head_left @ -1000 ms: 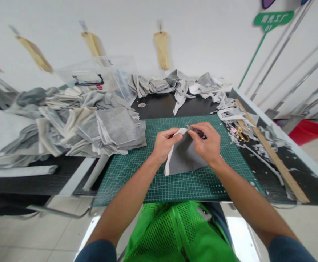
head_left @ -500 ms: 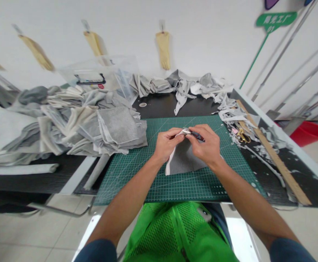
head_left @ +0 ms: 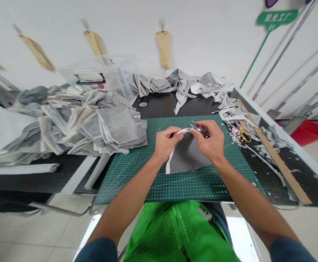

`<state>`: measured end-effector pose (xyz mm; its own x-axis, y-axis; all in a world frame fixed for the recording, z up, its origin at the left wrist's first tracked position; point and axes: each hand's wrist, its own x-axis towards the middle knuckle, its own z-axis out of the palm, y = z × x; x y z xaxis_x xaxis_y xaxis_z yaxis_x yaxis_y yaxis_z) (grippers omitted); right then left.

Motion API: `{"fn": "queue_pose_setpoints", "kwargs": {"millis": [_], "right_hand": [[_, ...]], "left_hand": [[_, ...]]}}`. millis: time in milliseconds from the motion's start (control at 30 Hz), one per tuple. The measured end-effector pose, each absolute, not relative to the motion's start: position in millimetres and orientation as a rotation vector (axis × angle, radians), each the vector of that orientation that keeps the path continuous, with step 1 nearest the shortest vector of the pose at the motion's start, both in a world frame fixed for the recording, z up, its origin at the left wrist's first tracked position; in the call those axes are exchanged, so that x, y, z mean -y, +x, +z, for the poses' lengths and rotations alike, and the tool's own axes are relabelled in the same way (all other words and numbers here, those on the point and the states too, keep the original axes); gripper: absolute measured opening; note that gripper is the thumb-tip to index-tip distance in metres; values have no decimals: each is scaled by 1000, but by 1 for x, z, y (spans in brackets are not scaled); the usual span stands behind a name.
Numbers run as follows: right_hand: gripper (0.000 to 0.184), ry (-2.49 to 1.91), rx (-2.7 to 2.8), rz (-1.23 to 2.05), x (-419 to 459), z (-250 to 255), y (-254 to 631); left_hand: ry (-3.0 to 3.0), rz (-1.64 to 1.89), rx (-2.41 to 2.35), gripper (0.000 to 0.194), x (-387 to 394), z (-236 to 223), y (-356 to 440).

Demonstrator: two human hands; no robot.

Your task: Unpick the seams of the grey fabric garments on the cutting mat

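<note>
At the middle of the green cutting mat (head_left: pixel 137 171), a grey cloth piece (head_left: pixel 186 158) with a white underside is held up by its top edge. The left hand (head_left: pixel 166 142) pinches that edge; the right hand (head_left: pixel 212 142) grips small snips (head_left: pixel 199 128) against it. Keeping the edge taut should help the blades bite cleanly. Cloth stacks (head_left: pixel 112 129) lie toward the desk's left edge, a wooden ruler (head_left: pixel 273 156) along its right

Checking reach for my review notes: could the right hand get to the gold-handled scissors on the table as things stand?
Probably yes. The scissors lie uncovered among scraps just beyond the mat's right edge, with nothing between them and the right hand, but its grip is occupied by a small tool.
</note>
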<state>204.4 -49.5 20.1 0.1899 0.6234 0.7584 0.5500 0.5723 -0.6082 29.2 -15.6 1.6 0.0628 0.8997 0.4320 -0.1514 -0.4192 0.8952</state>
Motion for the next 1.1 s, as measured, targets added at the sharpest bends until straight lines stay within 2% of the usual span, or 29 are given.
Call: {"fn": "queue_pose_setpoints", "kwargs": {"millis": [133,300,467,667,833,900,1033,1100], "right_hand": [[26,-1087,1512,245,45,17,209],[33,-984,1672,396,49,16,205],[20,-967,1743,300,52,19,202],[22,-927,1732,105,55,28,201],[23,-935,1724,154,54,24,201],[26,-945,1713,166,53,22,200],[13,-896,1690,148,51,19,199],[15,-888,1650,158,51,20,199]], "left_hand": [[1528,1600,-764,4,15,4,29],[1623,1650,-731,8,17,5,27],[1614,1683,-709,8,20,4,29],[1531,1638,-839,8,20,5,30],[1488,1606,-904,18,18,1,30],[1534,1600,-915,17,19,-1,30],[1689,1566,-983,12,23,-1,31],[1759,1548,-1007,9,24,0,30]]}}
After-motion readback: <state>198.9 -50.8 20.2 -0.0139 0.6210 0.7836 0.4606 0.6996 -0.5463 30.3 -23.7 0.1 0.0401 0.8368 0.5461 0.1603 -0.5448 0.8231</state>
